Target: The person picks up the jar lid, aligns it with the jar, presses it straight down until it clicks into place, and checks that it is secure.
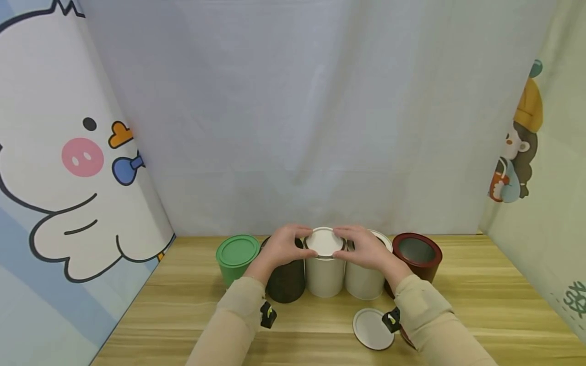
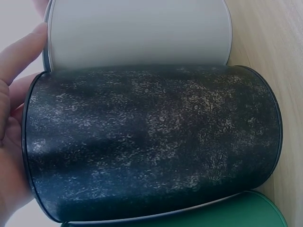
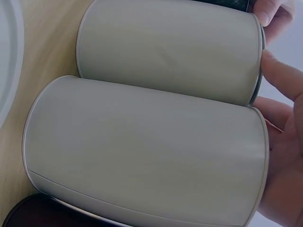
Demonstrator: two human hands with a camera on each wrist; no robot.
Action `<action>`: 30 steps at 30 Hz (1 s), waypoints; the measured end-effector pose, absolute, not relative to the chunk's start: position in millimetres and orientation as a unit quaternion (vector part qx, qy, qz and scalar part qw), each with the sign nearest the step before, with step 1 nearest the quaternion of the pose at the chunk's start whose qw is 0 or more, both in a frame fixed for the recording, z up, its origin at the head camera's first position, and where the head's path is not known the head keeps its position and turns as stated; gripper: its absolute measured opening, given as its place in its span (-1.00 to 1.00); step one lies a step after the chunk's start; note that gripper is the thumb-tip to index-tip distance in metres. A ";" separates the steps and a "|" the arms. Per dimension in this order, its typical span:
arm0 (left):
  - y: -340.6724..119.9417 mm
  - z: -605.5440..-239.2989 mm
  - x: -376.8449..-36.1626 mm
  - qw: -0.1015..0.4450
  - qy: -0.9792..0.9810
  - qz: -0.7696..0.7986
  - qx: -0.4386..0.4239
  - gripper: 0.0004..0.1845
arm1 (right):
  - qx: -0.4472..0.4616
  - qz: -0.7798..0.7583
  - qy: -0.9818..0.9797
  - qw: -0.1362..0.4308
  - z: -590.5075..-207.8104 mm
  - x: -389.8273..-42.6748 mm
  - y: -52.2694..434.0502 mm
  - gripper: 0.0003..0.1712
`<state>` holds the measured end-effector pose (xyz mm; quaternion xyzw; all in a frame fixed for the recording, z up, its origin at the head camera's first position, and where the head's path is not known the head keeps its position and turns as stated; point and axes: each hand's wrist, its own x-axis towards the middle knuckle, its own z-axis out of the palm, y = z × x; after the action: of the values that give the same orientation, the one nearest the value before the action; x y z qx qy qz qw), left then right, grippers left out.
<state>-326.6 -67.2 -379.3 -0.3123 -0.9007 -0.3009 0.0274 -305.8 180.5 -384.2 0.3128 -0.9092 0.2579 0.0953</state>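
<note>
Both hands hold the white lid (image 1: 324,241) at the top of the middle white can (image 1: 325,277), one from each side. My left hand (image 1: 281,248) has its thumb at the near edge of the lid and its fingers at the far edge. My right hand (image 1: 366,249) mirrors this from the other side. In the left wrist view, a thumb touches the rim beside the speckled black can (image 2: 151,142). The right wrist view shows the second white can (image 3: 147,151) beneath my right hand, with a dark line under the lid of the middle can (image 3: 170,52).
A green can (image 1: 238,251) with its lid on stands at the row's left end, a dark red can (image 1: 417,251) at the right end. A loose white lid (image 1: 373,329) lies on the wooden table (image 1: 174,315). Part of a dark red lid (image 1: 406,337) shows by the right sleeve.
</note>
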 end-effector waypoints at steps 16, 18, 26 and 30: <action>-69.4 -380.0 -326.3 0.009 -0.893 -0.315 -0.322 -0.38 | 0.314 0.257 -0.911 0.072 -384.2 -304.0 183.6 -0.37; -70.1 -380.2 -326.4 0.008 -0.891 -0.318 -0.324 -0.39 | 0.313 0.260 -0.911 0.075 -384.7 -304.2 184.1 -0.38; -70.5 -379.1 -328.2 0.011 -0.888 -0.307 -0.343 -0.44 | 0.321 0.254 -0.907 0.101 -387.5 -306.2 183.4 -0.44; -68.1 -380.1 -327.7 0.010 -0.886 -0.310 -0.345 -0.48 | 0.320 0.245 -0.910 0.102 -387.5 -305.4 181.1 -0.48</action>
<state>-327.7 -68.1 -380.1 -0.3450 -0.8857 -0.3105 0.0096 -305.4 181.1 -387.5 0.3196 -0.9096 0.2450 0.1022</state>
